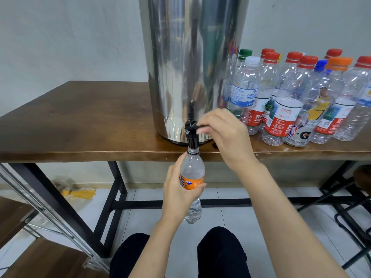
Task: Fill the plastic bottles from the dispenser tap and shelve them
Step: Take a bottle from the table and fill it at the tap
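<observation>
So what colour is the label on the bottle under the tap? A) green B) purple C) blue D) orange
D: the bottle that the left hand holds up under the black tap has an orange Fanta label.

I count 1 steel dispenser [190,57] with 1 black tap [192,137] on 1 wooden table [80,121], and 2 hands of mine, 1 left hand [180,189] and 1 right hand [226,137]. There is 1 uncapped Fanta bottle [192,171], plus at least 10 capped bottles [281,111]: 6 with a red cap [307,61], 1 with a green cap [245,52], 1 with a white cap [252,60], 1 with a blue cap [320,65] and 1 with an orange cap [339,63]. Any more caps behind that row are too hidden for me to count.
</observation>
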### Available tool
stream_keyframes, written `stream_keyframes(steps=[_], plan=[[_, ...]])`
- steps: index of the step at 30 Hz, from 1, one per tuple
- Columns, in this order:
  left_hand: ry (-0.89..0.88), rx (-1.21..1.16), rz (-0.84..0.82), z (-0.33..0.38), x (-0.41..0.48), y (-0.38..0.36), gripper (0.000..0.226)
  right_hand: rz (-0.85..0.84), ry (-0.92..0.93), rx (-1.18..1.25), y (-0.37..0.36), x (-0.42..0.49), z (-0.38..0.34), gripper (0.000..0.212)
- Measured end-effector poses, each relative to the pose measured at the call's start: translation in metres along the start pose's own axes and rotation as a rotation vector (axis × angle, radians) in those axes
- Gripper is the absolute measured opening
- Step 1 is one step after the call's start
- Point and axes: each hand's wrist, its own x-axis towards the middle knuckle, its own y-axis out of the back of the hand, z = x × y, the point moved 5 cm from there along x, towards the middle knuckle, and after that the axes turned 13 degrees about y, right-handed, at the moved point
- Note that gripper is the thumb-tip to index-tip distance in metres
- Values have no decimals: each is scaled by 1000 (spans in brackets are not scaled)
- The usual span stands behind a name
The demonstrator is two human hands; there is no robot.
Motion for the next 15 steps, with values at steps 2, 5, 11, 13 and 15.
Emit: stream_keyframes(steps=[2, 5, 11, 13, 15], plan=[[4, 9, -4, 0, 1, 0, 92, -187, -23, -20, -10, 35, 1, 21], [23, -6, -18, 0, 0, 1, 91, -296, -150, 21, -23, 56, 7, 23], [20, -5, -24, 2, -2, 2, 93, 23, -394, 280, -12, 29, 12, 21], [19, 2, -35, 1, -2, 4, 93, 137, -529, 266, 0, 10, 25, 24], [21, 14, -44, -2, -3, 6, 92, 173, -599, 100, 16, -16, 40, 23]])
